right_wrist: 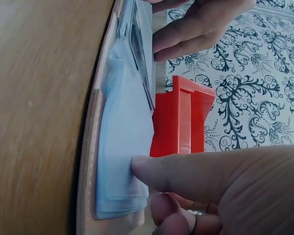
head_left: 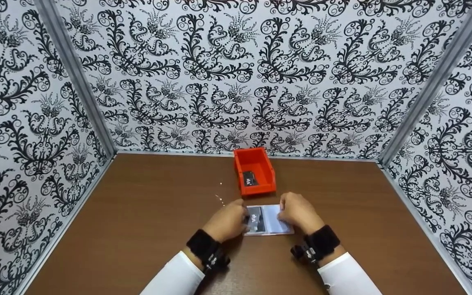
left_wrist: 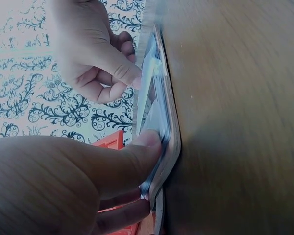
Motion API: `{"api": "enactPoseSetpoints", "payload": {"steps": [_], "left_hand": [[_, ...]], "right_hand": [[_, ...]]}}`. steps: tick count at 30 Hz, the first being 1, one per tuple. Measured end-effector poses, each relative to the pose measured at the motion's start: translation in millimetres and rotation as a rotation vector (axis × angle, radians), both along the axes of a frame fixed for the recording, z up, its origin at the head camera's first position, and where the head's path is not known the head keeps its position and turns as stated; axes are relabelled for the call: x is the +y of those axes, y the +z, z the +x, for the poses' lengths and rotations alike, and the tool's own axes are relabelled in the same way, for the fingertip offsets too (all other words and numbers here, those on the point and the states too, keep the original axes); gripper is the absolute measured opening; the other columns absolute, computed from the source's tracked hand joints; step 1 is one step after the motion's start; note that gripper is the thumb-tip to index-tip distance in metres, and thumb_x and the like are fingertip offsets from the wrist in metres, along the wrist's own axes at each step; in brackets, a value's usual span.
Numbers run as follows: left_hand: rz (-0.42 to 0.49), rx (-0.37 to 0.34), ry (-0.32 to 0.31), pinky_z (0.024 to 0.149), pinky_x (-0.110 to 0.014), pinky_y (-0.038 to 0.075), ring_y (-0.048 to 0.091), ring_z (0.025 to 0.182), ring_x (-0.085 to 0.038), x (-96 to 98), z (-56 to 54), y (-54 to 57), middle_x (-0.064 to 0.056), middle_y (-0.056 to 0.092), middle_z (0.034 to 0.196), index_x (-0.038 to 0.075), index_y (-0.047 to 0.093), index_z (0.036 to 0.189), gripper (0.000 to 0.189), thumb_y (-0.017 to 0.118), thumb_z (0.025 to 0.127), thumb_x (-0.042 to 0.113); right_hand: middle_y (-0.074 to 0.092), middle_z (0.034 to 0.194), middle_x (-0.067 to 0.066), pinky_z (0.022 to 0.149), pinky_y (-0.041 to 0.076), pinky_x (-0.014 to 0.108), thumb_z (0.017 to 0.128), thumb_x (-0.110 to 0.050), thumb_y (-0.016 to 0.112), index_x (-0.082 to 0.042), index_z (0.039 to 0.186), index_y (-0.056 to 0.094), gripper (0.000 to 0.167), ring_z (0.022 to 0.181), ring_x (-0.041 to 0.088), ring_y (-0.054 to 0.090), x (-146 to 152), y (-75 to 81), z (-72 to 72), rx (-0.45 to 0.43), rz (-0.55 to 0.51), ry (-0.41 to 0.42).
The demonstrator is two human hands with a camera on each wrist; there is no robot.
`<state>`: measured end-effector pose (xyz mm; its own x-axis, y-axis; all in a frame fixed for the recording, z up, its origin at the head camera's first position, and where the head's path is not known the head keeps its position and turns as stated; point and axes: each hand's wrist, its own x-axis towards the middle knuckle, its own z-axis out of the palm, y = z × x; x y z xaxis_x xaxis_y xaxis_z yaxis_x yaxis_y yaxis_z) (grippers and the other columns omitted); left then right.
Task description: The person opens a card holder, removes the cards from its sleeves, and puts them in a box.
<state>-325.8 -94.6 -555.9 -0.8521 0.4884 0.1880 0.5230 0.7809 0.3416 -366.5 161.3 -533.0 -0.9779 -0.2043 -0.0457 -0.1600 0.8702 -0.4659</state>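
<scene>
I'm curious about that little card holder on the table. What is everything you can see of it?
The card holder lies open on the brown tabletop, just in front of the red bin. A thin pinkish cover backs a stack of clear, bluish, plastic-looking sleeves. A dark card marked "Vip" shows on its left side; the right side looks pale. The left hand holds the left side, while the right hand's thumb touches the right-side sleeves.

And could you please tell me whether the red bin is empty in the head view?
No, a dark card marked "Vip" is inside the red bin, towards its near end.
</scene>
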Motion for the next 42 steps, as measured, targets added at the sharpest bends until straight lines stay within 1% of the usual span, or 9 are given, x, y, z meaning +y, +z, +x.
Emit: {"api": "enactPoseSetpoints", "payload": {"steps": [3,7,10,14,21,27,34,37,42], "left_hand": [[0.005,-0.007,0.0,0.076,-0.034,0.059,0.064,0.082,-0.015,0.1,0.5,1.3,0.001,0.063,0.098,0.015,0.084,0.093,0.018,0.098,0.082,0.018],[0.006,-0.012,0.005,0.074,-0.033,0.057,0.062,0.08,-0.014,0.6,0.7,2.2,0.002,0.062,0.097,0.015,0.083,0.091,0.018,0.098,0.082,0.018],[-0.005,0.004,-0.005,0.073,-0.033,0.055,0.061,0.079,-0.014,0.9,0.6,2.2,0.001,0.063,0.096,0.014,0.082,0.09,0.016,0.097,0.084,0.018],[-0.027,0.025,-0.015,0.075,-0.034,0.057,0.063,0.08,-0.015,1.3,1.3,2.8,0.0,0.065,0.096,0.014,0.082,0.09,0.016,0.096,0.087,0.021],[-0.05,0.021,-0.002,0.08,-0.039,0.061,0.069,0.085,-0.019,3.7,3.2,4.3,0.0,0.071,0.099,0.016,0.08,0.091,0.018,0.093,0.091,0.028],[-0.134,0.071,-0.022,0.09,-0.043,0.065,0.076,0.101,-0.026,8.1,5.9,4.6,-0.002,0.078,0.109,0.016,0.085,0.106,0.024,0.091,0.095,0.037],[-0.145,0.063,-0.007,0.094,-0.044,0.066,0.076,0.109,-0.026,10.0,6.2,2.2,-0.002,0.079,0.116,0.019,0.088,0.119,0.031,0.092,0.095,0.038],[-0.147,0.057,-0.004,0.094,-0.043,0.066,0.076,0.11,-0.025,10.0,6.0,1.8,-0.001,0.079,0.116,0.019,0.088,0.119,0.032,0.093,0.094,0.039],[-0.154,0.049,0.001,0.092,-0.041,0.065,0.074,0.109,-0.022,9.2,6.9,5.4,0.001,0.077,0.115,0.019,0.089,0.114,0.03,0.094,0.092,0.039]], "right_hand": [[0.064,0.076,0.002,0.062,0.044,0.032,0.076,-0.002,0.081,-0.014,0.076,0.066,0.02,0.071,0.021,0.06,-5,4.3,2.5,0.012,-0.029,0.011],[0.071,0.082,0.002,0.066,0.051,0.031,0.085,-0.005,0.08,-0.013,0.084,0.074,0.009,0.074,0.017,0.063,-13,7.6,4.9,0.003,-0.149,0.08],[0.076,0.082,0.006,0.064,0.059,0.029,0.092,-0.006,0.077,-0.007,0.093,0.08,0.003,0.069,0.014,0.069,-16,5.6,4.9,-0.071,-0.276,0.127],[0.079,0.078,0.012,0.058,0.062,0.028,0.097,-0.006,0.072,0.002,0.102,0.082,0.014,0.06,0.014,0.072,-16,-0.3,4.0,-0.165,-0.37,0.116],[0.08,0.075,0.013,0.057,0.062,0.026,0.097,-0.004,0.07,0.004,0.104,0.084,0.018,0.058,0.013,0.071,-12,-7.4,0.0,-0.203,-0.386,0.061],[0.081,0.082,0.016,0.058,0.063,0.026,0.097,-0.004,0.07,0.008,0.118,0.082,0.028,0.061,0.014,0.073,-10,-7.8,-1.1,-0.256,-0.463,0.036],[0.082,0.088,0.014,0.056,0.06,0.023,0.092,-0.006,0.082,0.012,0.133,0.076,0.045,0.059,0.011,0.07,-13,-13.6,-3.6,-0.274,-0.481,0.071],[0.082,0.088,0.012,0.055,0.059,0.022,0.089,-0.006,0.085,0.011,0.137,0.074,0.052,0.058,0.01,0.068,-14,-15.3,-3.8,-0.278,-0.476,0.083],[0.082,0.088,0.014,0.056,0.058,0.023,0.088,-0.002,0.085,0.012,0.14,0.07,0.056,0.058,0.01,0.069,-13,-11.8,-2.5,-0.302,-0.511,0.109]]}}
